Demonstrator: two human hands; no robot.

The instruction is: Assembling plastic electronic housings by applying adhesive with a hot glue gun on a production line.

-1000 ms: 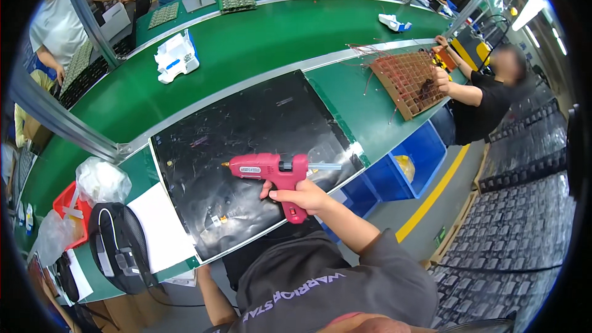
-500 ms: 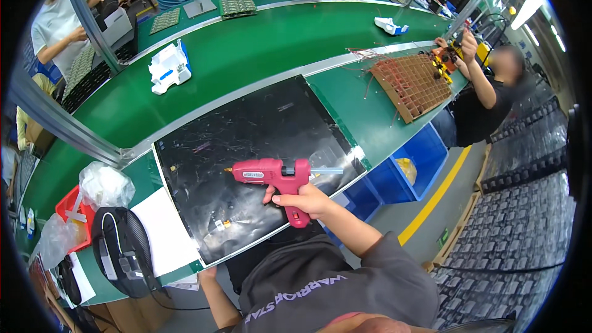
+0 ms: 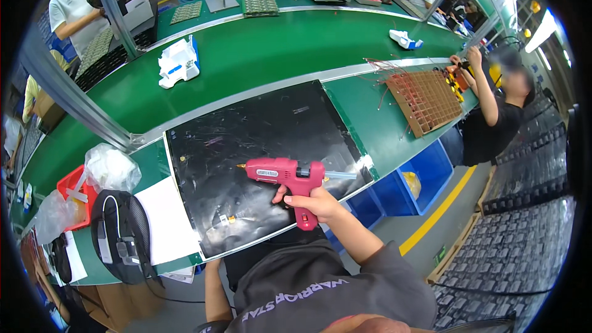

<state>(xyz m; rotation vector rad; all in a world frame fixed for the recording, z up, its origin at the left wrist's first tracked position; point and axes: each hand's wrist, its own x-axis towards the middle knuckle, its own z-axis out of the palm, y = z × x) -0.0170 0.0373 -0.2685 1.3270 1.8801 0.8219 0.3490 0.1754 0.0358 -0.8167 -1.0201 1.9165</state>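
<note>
A pink hot glue gun (image 3: pixel 271 169) is gripped at its handle by my right hand (image 3: pixel 317 202), held over a black work mat (image 3: pixel 259 126). Its brass nozzle points left, and a clear glue stick (image 3: pixel 340 175) juts from the rear. My fingers wrap the handle near the trigger; whether the trigger is pressed I cannot tell. Small yellowish-white bits (image 3: pixel 228 218) lie on the mat below the gun. My left forearm (image 3: pixel 216 293) hangs by the table's front edge, and the hand at its end is hidden there.
Left of the mat are white paper (image 3: pixel 165 219), a black mesh pouch (image 3: pixel 132 234) and a red bin (image 3: pixel 73 179) with plastic bags. White-blue housings (image 3: pixel 180 61) sit on the green belt (image 3: pixel 259 43). A brown grid tray (image 3: pixel 425 95) with red wires lies right, near a co-worker; blue bins (image 3: pixel 425 179) stand below.
The whole view has shifted slightly, with the scene sliding right. My right hand still holds the glue gun in nearly the same pose over the mat. The co-worker at right has lowered a raised hand.
</note>
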